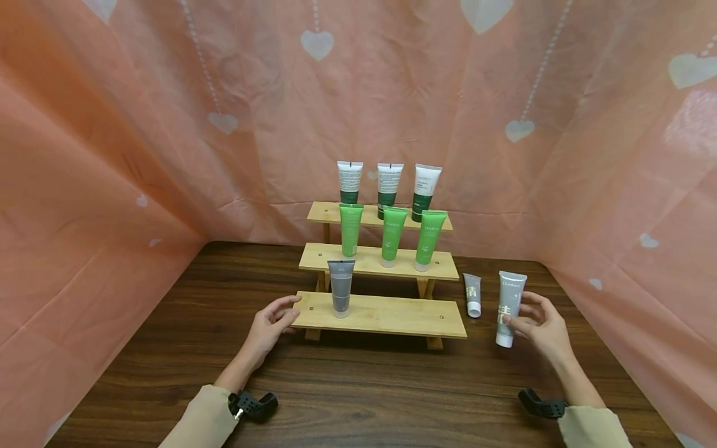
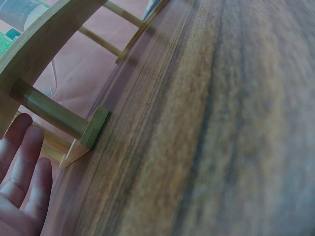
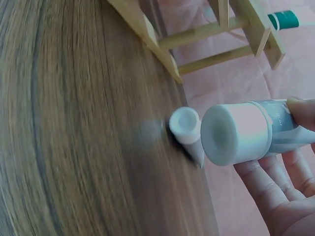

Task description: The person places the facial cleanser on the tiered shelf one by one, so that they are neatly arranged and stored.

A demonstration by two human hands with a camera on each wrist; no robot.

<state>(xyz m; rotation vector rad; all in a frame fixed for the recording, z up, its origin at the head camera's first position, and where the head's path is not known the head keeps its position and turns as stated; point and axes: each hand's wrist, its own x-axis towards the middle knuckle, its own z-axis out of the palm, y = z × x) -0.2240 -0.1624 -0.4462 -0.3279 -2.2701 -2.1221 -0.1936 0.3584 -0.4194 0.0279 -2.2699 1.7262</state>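
Note:
My right hand [image 1: 546, 326] grips a grey squeeze tube [image 1: 510, 305] with a white cap, thumb on its front, the cap end pointing down. In the right wrist view the tube's white cap [image 3: 236, 132] faces the camera. A second grey tube [image 1: 473, 295] lies on the table just left of it. My left hand [image 1: 269, 326] is at the left end of the lowest shelf [image 1: 392, 314] of a wooden stepped rack, its fingers [image 2: 29, 157] loosely extended beside the board. One grey tube [image 1: 341, 289] stands upright on that shelf, toward its left.
Three green tubes [image 1: 392, 236] stand on the middle shelf [image 1: 370, 256]. Three white and dark green tubes [image 1: 389, 186] stand on the top shelf [image 1: 322, 211]. The rack stands on a dark wooden table [image 1: 358, 398], with a pink curtain [image 1: 269, 124] behind and at both sides.

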